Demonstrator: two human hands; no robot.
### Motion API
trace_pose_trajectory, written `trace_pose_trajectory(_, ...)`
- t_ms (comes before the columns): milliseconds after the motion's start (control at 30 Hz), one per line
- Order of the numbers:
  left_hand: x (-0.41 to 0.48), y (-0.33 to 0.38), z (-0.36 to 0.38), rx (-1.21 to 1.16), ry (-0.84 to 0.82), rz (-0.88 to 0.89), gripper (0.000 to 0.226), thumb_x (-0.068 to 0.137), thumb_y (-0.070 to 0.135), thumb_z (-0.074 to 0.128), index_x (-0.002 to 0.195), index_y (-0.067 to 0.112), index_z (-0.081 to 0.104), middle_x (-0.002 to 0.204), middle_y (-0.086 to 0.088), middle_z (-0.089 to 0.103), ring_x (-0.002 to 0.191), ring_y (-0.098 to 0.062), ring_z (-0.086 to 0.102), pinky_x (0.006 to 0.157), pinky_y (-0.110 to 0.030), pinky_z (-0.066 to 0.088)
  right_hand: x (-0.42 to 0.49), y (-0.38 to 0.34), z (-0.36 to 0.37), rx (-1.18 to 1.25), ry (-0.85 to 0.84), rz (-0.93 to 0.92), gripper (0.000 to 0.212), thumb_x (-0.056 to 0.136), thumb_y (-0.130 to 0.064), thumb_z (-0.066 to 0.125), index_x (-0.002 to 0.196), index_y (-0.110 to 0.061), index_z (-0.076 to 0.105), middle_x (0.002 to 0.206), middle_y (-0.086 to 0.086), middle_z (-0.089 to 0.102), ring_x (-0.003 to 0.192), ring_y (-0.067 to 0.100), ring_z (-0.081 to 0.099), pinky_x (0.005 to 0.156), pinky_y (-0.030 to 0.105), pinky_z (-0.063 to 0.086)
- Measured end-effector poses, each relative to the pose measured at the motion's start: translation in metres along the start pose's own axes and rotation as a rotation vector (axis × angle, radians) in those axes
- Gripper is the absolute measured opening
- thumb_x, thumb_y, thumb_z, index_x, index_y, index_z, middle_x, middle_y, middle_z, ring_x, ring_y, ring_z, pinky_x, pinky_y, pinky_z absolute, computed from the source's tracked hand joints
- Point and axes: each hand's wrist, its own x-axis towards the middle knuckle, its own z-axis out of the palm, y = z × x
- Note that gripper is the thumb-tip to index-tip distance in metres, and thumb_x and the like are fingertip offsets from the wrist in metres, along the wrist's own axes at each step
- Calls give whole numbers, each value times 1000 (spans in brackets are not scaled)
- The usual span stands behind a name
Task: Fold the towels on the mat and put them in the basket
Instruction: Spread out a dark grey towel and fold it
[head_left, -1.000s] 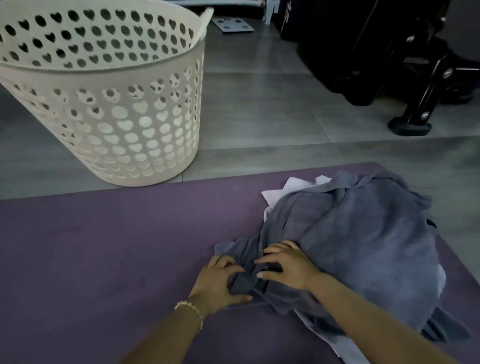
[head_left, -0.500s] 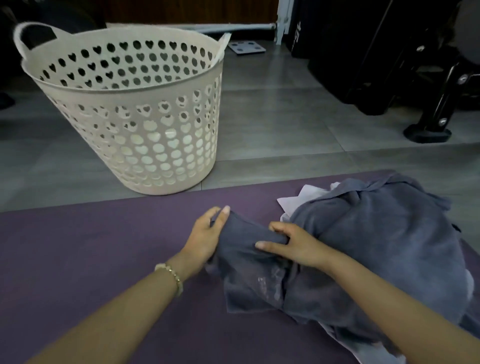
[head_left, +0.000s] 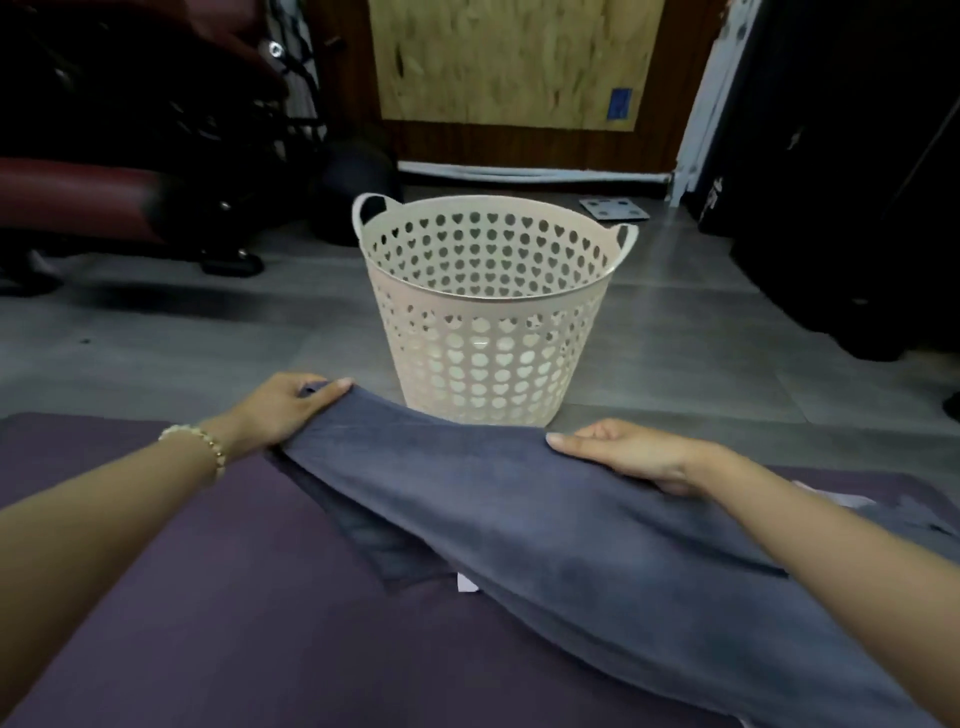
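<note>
— Grey-blue terry-cloth towel (head_left: 545, 519): state its position.
— It is stretched across the purple foam mat (head_left: 208, 613), from the mat's far left edge down to the near right. Its upper edge is raised between both hands. Its lower part lies on the mat.
— Left hand (head_left: 283, 410)?
— Gripping. It pinches the towel's far corner between thumb and fingers. A beaded bracelet (head_left: 200, 441) sits on that wrist.
— Right hand (head_left: 634, 454)?
— It rests on the upper edge, well apart from the left hand. The visible fingers (head_left: 561, 441) lie nearly straight along the fabric. Whether it pinches the edge cannot be told, because the underside is hidden.
— Where is the cream plastic basket (head_left: 483, 358) with heart-shaped holes?
— Upright on the grey tiled floor (head_left: 156, 332), just beyond the mat's far edge, between the two hands in this view.
— Anything under the towel?
— A darker fold of cloth (head_left: 395, 551) and a small patch of white fabric (head_left: 466, 583) show below its near edge.
</note>
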Motion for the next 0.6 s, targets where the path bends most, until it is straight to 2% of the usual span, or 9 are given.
trace_pose_trajectory(67,-4,-32,-15,2,99,-73,39,95,37,49,90,6,72,88,-5,68,84,-14,59,69,-20,42,24,-23,31,94,19,-30,52,79,-53,61,103,-8,72,96,6,74,83,14,69,74,23,54)
trace_pose_trajectory(167,-13,-65,-24,20,156,-132,42,97,38,42,100,5,68,98,-4,60,92,-12,51,75,-22,36,59,-52,80,68,-13,-62,42,85,-47,62,104,-12,73,99,5,74,88,14,69,84,25,55)
trace_pose_trajectory(233,-21,-66,-15,-35,85,-83,42,101,34,34,121,9,61,115,1,57,110,-9,48,87,-15,30,82,-65,113,46,-46,-74,40,84,-47,65,101,-11,73,97,4,74,86,14,69,87,28,53)
trace_pose_trajectory(300,-30,-51,2,-137,-40,-80,50,103,37,23,128,12,58,124,4,55,117,-5,43,89,-12,28,100,-78,144,115,-97,-93,35,86,-40,66,98,-8,72,95,6,73,84,15,68,86,28,53)
trace_pose_trajectory(400,-37,-43,24,-320,-103,-153,49,103,41,20,121,18,59,121,6,54,108,-5,45,70,-15,34,121,-95,165,195,-129,-100,30,86,-36,65,97,-9,72,94,8,73,85,16,69,88,27,52)
trace_pose_trajectory(433,-37,-45,26,-380,-72,-169,41,103,40,24,120,21,56,117,8,54,106,-5,45,67,-12,34,126,-97,164,192,-124,-99,34,83,-40,67,98,-10,72,96,8,73,88,17,69,89,27,52)
trace_pose_trajectory(500,-34,-55,24,-502,-47,-205,39,99,43,37,100,18,66,98,9,66,94,-9,58,60,-12,41,130,-93,154,81,-122,-91,55,70,-55,71,104,-11,72,103,7,73,97,19,68,96,31,50)
trace_pose_trajectory(567,-34,-63,18,-578,-49,-238,44,92,48,51,83,10,73,77,3,73,78,-15,67,65,-18,48,129,-75,140,-100,-155,-22,74,55,-68,74,105,-14,72,104,4,73,100,20,68,97,34,50)
trace_pose_trajectory(600,-33,-68,15,-593,-38,-253,47,89,49,55,84,6,74,77,-1,74,77,-17,68,69,-23,51,127,-62,132,-170,-169,26,77,51,-72,74,104,-16,73,102,2,74,99,19,69,96,35,51)
